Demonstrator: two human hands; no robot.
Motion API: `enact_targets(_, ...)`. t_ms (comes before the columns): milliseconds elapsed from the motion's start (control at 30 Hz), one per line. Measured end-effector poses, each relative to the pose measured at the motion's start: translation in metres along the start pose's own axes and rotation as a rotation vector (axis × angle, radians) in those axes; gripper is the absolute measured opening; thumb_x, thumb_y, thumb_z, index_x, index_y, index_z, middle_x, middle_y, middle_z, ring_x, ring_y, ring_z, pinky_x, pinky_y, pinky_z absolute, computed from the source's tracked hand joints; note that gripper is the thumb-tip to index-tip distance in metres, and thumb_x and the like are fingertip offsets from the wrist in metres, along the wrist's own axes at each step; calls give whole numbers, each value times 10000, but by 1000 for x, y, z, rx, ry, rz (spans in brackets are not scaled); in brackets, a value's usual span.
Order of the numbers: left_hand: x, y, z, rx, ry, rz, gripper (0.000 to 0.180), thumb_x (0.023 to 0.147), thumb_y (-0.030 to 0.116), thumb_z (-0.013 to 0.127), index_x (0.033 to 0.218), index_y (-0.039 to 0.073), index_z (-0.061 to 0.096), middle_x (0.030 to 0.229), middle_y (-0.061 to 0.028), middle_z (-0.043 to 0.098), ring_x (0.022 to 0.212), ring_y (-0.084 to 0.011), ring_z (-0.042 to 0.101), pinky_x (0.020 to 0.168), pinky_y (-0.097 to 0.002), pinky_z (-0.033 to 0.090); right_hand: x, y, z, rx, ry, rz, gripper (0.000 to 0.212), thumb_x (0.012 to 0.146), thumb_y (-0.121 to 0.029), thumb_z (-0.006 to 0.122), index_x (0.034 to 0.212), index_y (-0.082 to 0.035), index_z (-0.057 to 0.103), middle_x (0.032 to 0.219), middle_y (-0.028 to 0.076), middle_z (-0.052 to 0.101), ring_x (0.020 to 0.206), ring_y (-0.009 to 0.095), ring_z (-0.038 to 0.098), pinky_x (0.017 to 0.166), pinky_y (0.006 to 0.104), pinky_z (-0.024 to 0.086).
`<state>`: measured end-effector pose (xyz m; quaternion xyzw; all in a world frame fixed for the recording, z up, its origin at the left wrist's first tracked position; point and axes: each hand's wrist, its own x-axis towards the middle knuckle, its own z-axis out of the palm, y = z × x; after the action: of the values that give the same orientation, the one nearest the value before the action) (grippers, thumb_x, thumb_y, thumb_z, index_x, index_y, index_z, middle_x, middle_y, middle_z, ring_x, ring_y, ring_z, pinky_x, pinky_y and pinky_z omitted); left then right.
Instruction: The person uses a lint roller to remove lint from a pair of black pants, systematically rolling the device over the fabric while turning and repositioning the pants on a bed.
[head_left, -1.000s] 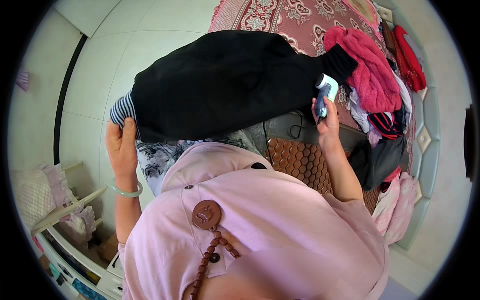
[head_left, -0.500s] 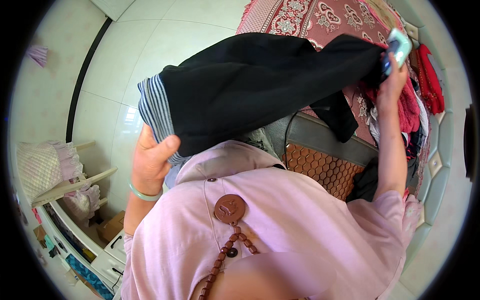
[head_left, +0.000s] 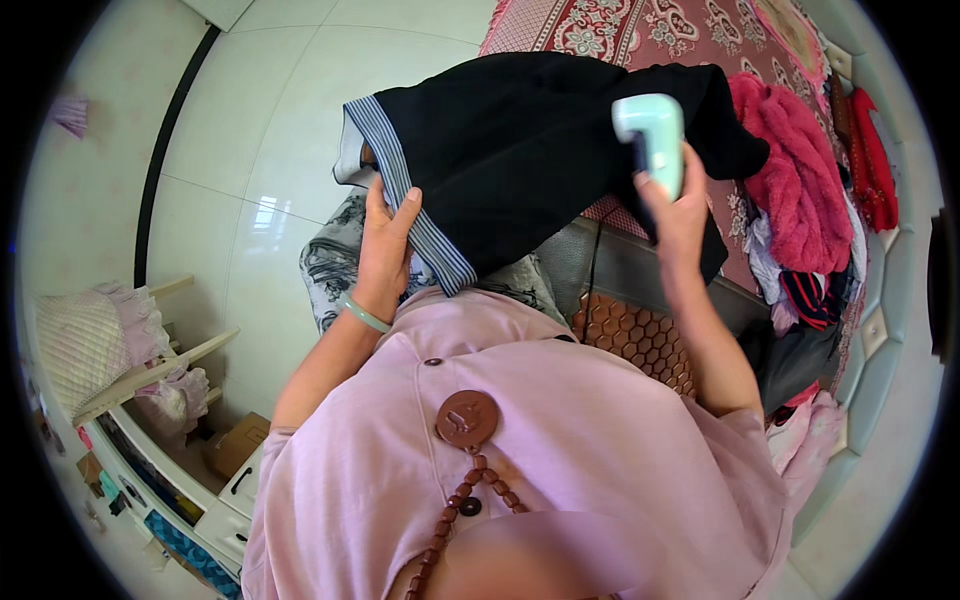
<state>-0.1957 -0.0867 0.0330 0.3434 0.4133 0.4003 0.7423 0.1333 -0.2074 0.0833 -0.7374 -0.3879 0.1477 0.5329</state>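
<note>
A black garment with a blue-and-white striped band spreads over my lap and onto the bed. My left hand grips the band at its edge, thumb on top, with the other fingers partly hidden. Pale lining shows inside the opening. In my right hand is a mint-green hand-held device with a bent head, shaped like a fabric shaver. It is raised over the right part of the garment; whether it touches the cloth I cannot tell.
Pink fluffy cloth and other clothes lie on the patterned red bed cover at the right. A dark cord runs beside the brown honeycomb-patterned mat. Far left stands a chair with a quilted cover, near white drawers.
My right hand has brought the device leftward from the garment's far right end to above its middle-right. The striped band has moved right and opened out, showing its lining; the cloth lies lower.
</note>
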Motion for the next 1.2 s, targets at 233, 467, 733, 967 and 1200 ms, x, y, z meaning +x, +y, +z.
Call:
enact_targets(233, -14, 21, 9, 18, -184, -259, 405, 971, 54, 679, 1358, -26, 588, 1277, -64, 672, 1100, -150, 655, 976, -313, 520, -50, -50, 85, -37, -567, -328, 804, 790, -85, 792, 1531, -140, 487, 1283, 174, 614, 1140, 341, 638, 981, 380, 517)
enact_targets(467, -33, 24, 4, 1, -200, -292, 456, 969, 49, 678, 1405, -22, 566, 1292, -58, 668, 1144, -132, 625, 1020, -299, 486, -25, -4, 52, -467, -487, -404, 805, 776, -85, 782, 1524, -198, 507, 1155, 185, 612, 1020, 388, 643, 912, 440, 538)
enact_targets(733, -46, 28, 4, 1, -259, -292, 476, 979, 96, 697, 1419, -22, 559, 1289, -54, 686, 1128, -133, 644, 1007, -299, 504, -35, -30, 40, -324, -323, -329, 765, 770, -47, 773, 1493, -119, 535, 1220, 179, 658, 1068, 342, 678, 944, 388, 537)
enact_targets(967, -44, 22, -16, 262, -463, -314, 414, 996, 119, 694, 1377, -17, 603, 1269, -51, 691, 1127, -124, 632, 1000, -308, 514, -63, -40, 53, -251, -639, -360, 772, 769, -43, 780, 1493, -157, 539, 1210, 176, 624, 1062, 367, 644, 933, 396, 529)
enact_targets(1200, -45, 21, -24, 483, -509, -339, 327, 998, 139, 695, 1285, -13, 658, 1168, -7, 700, 1048, -85, 610, 931, -287, 513, -41, -12, 21, -419, -560, -262, 761, 762, -20, 767, 1482, -134, 550, 1175, 177, 643, 1041, 366, 651, 923, 405, 530)
